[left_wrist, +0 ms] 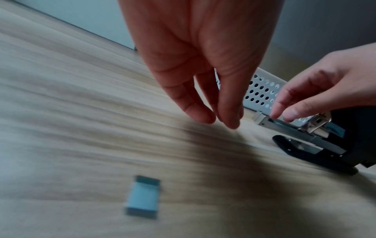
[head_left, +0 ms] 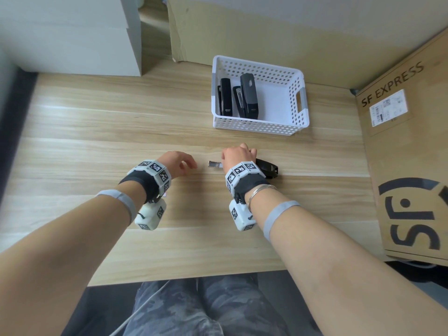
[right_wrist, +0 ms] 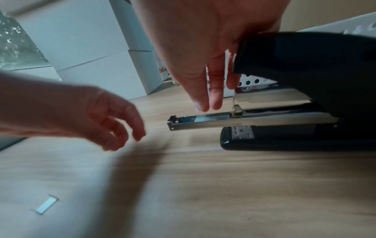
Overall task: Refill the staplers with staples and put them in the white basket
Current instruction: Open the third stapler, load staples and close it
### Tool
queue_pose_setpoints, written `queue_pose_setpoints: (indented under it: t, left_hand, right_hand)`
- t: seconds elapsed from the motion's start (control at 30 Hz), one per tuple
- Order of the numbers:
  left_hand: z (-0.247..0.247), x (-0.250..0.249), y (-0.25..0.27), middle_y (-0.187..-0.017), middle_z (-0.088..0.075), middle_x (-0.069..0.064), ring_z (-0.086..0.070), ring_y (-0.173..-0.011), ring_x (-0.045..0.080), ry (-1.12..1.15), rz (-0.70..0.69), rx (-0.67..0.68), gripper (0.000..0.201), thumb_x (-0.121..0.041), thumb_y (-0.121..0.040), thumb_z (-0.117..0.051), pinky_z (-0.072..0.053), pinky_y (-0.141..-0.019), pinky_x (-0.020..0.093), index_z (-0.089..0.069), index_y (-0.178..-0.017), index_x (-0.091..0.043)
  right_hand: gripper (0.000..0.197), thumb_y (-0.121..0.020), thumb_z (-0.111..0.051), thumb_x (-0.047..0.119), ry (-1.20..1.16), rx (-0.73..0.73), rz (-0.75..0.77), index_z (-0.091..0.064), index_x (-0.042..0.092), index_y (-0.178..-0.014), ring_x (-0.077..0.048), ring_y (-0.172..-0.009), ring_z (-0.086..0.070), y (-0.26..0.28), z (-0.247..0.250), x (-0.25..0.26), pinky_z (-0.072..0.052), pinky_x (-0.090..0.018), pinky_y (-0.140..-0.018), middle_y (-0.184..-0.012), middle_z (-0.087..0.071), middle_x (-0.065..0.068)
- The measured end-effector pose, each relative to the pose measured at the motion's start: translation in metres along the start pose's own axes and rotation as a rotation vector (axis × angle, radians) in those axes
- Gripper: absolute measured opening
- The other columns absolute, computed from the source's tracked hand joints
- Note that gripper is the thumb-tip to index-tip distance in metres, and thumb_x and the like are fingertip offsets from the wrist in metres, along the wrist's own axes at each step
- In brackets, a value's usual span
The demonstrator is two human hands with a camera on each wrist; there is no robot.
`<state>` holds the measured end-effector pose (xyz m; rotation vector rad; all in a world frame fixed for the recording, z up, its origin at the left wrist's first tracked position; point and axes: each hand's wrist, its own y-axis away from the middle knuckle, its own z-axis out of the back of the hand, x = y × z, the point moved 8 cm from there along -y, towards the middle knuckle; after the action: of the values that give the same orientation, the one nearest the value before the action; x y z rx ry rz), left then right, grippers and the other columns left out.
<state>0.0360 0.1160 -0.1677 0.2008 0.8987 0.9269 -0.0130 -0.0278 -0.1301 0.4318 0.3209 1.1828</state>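
Note:
A black stapler (head_left: 266, 167) lies on the wooden table with its lid raised and its metal magazine (head_left: 214, 164) sticking out to the left. My right hand (head_left: 238, 154) holds the lid (right_wrist: 305, 56) against its palm. Its thumb and forefinger (right_wrist: 205, 103) reach down to a staple strip (right_wrist: 211, 116) lying in the magazine. My left hand (head_left: 186, 163) hovers just left of the magazine, fingers loosely curled and holding nothing. A spare staple strip (left_wrist: 143, 197) lies on the table near my left wrist. The white basket (head_left: 299, 110) stands behind, with three black staplers (head_left: 248, 95) inside.
A large SF Express cardboard box (head_left: 407, 141) walls off the table's right side. Flat cardboard (head_left: 266, 27) leans at the back behind the basket, and white boxes (head_left: 72, 32) stand at the back left. The table's front edge (head_left: 184, 277) is close to my lap.

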Motion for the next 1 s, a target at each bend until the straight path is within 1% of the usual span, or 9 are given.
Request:
queue_pose_setpoints:
  t: [0.07, 0.13, 0.23, 0.37, 0.53, 0.67, 0.8, 0.9, 1.0]
  left_hand:
    - [0.001, 0.009, 0.007, -0.091, -0.068, 0.002, -0.053, -0.077, 0.013, -0.055, 0.018, 0.046, 0.027, 0.001, -0.078, -0.062, -0.04, -0.071, 0.019, -0.068, -0.101, -0.013]
    - [-0.001, 0.014, 0.015, -0.075, -0.058, -0.006, -0.051, -0.076, 0.015, -0.11, 0.035, 0.091, 0.024, -0.005, -0.076, -0.068, -0.04, -0.066, 0.019, -0.067, -0.099, -0.013]
    - [-0.008, 0.022, 0.026, -0.09, -0.061, 0.001, -0.056, -0.085, 0.019, -0.181, 0.035, 0.159, 0.028, -0.011, -0.074, -0.071, -0.041, -0.074, 0.022, -0.065, -0.102, -0.011]
    - [-0.016, 0.035, 0.037, -0.096, -0.053, 0.003, -0.05, -0.083, 0.016, -0.262, 0.001, 0.183, 0.033, -0.012, -0.07, -0.075, -0.035, -0.072, 0.018, -0.065, -0.101, -0.007]
    - [-0.016, 0.038, 0.039, -0.097, -0.048, 0.001, -0.055, -0.087, 0.021, -0.25, -0.026, 0.14, 0.025, -0.005, -0.07, -0.072, -0.039, -0.075, 0.022, -0.068, -0.095, -0.004]
    - [-0.013, 0.036, 0.037, -0.106, -0.061, 0.013, -0.061, -0.095, 0.03, -0.248, -0.043, 0.081, 0.016, -0.005, -0.074, -0.069, -0.045, -0.08, 0.028, -0.07, -0.09, -0.003]
    - [-0.003, 0.019, 0.031, -0.1, -0.067, 0.018, -0.062, -0.09, 0.03, -0.127, -0.085, -0.018, 0.017, -0.003, -0.077, -0.066, -0.049, -0.084, 0.034, -0.067, -0.094, -0.002]
    - [0.01, -0.002, 0.024, -0.091, -0.07, 0.011, -0.06, -0.078, 0.019, 0.042, -0.086, -0.116, 0.029, -0.003, -0.075, -0.07, -0.051, -0.084, 0.032, -0.06, -0.102, -0.006]
    - [0.019, -0.027, 0.016, -0.085, -0.064, 0.002, -0.061, -0.075, 0.018, 0.117, -0.094, -0.182, 0.035, -0.005, -0.074, -0.072, -0.048, -0.074, 0.028, -0.056, -0.105, -0.01]
  right_hand:
    - [0.03, -0.086, -0.048, 0.007, -0.024, -0.022, -0.014, -0.068, 0.024, -0.1, -0.02, -0.116, -0.041, 0.0, 0.0, 0.002, -0.029, -0.039, -0.092, -0.102, -0.069, 0.004]
    - [0.029, -0.088, -0.047, 0.007, -0.037, -0.036, -0.023, -0.069, 0.024, -0.098, -0.021, -0.115, -0.041, 0.001, -0.001, 0.004, -0.029, -0.039, -0.091, -0.103, -0.069, 0.005]
    - [0.03, -0.09, -0.045, 0.009, -0.052, -0.067, -0.019, -0.07, 0.023, -0.098, -0.022, -0.115, -0.042, 0.001, -0.002, 0.008, -0.029, -0.041, -0.091, -0.105, -0.067, 0.005]
    - [0.029, -0.092, -0.044, 0.012, -0.081, -0.097, -0.017, -0.07, 0.023, -0.098, -0.022, -0.115, -0.042, 0.001, -0.004, 0.01, -0.029, -0.041, -0.092, -0.106, -0.067, 0.005]
    - [0.026, -0.093, -0.045, 0.015, -0.065, -0.104, -0.012, -0.069, 0.023, -0.095, -0.022, -0.112, -0.043, 0.003, -0.009, 0.012, -0.029, -0.041, -0.091, -0.102, -0.068, 0.005]
    - [0.027, -0.093, -0.044, 0.017, -0.066, -0.124, 0.001, -0.07, 0.025, -0.095, -0.022, -0.111, -0.044, 0.006, -0.008, 0.01, -0.029, -0.04, -0.092, -0.102, -0.068, 0.006]
    - [0.026, -0.093, -0.045, 0.018, -0.119, -0.121, 0.029, -0.069, 0.026, -0.093, -0.021, -0.114, -0.043, 0.008, -0.004, 0.011, -0.028, -0.042, -0.095, -0.104, -0.068, 0.007]
    - [0.024, -0.094, -0.046, 0.023, -0.152, -0.146, 0.071, -0.07, 0.026, -0.091, -0.02, -0.114, -0.044, 0.011, 0.002, 0.016, -0.027, -0.041, -0.095, -0.104, -0.069, 0.008]
    - [0.024, -0.095, -0.047, 0.034, -0.196, -0.108, 0.1, -0.07, 0.028, -0.095, -0.02, -0.116, -0.045, 0.011, 0.005, 0.02, -0.024, -0.041, -0.099, -0.102, -0.07, 0.006]
